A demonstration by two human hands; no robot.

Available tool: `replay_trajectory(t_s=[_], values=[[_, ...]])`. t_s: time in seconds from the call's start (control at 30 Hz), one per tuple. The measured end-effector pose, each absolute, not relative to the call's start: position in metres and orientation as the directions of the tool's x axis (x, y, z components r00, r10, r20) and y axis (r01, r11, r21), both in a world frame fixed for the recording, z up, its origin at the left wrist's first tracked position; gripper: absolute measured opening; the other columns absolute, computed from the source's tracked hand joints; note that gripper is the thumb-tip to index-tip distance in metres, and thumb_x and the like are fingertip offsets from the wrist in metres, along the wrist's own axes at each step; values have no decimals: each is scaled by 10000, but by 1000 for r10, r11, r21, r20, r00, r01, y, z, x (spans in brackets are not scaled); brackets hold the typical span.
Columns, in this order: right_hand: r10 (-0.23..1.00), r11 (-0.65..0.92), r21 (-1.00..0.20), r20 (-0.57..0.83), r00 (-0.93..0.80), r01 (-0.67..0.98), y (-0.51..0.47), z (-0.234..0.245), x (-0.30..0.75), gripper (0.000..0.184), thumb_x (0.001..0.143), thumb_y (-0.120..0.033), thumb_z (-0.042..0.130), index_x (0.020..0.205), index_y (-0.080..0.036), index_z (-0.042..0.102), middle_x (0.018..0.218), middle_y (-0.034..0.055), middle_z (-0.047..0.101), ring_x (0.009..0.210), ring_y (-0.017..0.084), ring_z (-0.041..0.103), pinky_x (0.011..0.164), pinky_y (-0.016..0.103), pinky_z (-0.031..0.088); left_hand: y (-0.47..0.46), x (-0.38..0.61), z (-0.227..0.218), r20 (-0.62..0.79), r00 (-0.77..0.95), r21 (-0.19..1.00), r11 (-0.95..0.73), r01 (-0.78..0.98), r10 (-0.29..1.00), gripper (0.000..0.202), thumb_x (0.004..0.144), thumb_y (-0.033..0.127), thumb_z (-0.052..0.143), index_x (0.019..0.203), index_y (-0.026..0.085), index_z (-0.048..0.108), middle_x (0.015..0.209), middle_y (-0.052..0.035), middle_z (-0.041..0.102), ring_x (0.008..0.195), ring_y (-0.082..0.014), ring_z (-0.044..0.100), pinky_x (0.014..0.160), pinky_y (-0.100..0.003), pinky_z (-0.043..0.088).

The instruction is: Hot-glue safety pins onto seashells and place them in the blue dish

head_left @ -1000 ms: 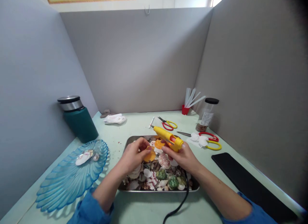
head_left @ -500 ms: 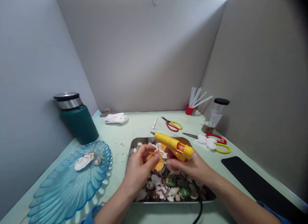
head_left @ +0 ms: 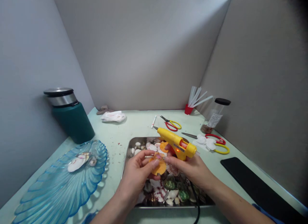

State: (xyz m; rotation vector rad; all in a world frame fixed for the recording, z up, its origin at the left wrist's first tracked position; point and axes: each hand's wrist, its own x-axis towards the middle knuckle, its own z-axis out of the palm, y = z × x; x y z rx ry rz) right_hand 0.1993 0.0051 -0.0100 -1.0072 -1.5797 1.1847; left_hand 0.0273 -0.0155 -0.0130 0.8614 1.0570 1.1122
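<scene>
My left hand (head_left: 138, 172) pinches an orange scallop shell (head_left: 158, 166) over a steel tray (head_left: 126, 159) holding several mixed seashells. My right hand (head_left: 190, 168) grips a yellow glue gun (head_left: 176, 143) by its handle, nozzle pointing up and to the left, above the tray. The fingertips of my right hand also touch the orange shell's right edge. A black cord (head_left: 197, 204) runs down from the gun toward me.
A blue shell-shaped glass dish (head_left: 60, 182) with a few shells lies at left, a green flask (head_left: 69, 116) behind it. Scissors (head_left: 172, 124), another pair (head_left: 216, 142) on white scraps, a red cup of glue sticks (head_left: 191, 105), a jar (head_left: 214, 116) and a black phone (head_left: 255, 182) sit at right.
Both hands with the shell and glue gun have drawn nearer to me over the tray. The view has tilted down slightly.
</scene>
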Motion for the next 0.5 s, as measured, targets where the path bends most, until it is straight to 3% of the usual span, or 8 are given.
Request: replay_trajectory(t_s=[0.13, 0.5], values=[[935, 273, -954, 232, -268, 126, 3, -7, 198, 199, 767, -348, 667, 883, -212, 582, 708, 0, 572, 604, 145, 533, 534, 253, 469, -16, 30, -12, -216, 98, 939, 234, -252, 972, 376, 603, 361, 782, 877, 162, 620, 825, -52, 704, 725, -174, 634, 466, -219, 515], [914, 347, -917, 284, -289, 196, 5, -11, 200, 169, 792, -330, 656, 894, -203, 612, 793, 7, 614, 712, 156, 590, 638, 261, 509, -16, 30, -13, -237, 77, 938, 249, -242, 968, 364, 620, 368, 773, 887, 146, 667, 823, -64, 706, 758, -181, 633, 521, -228, 528]])
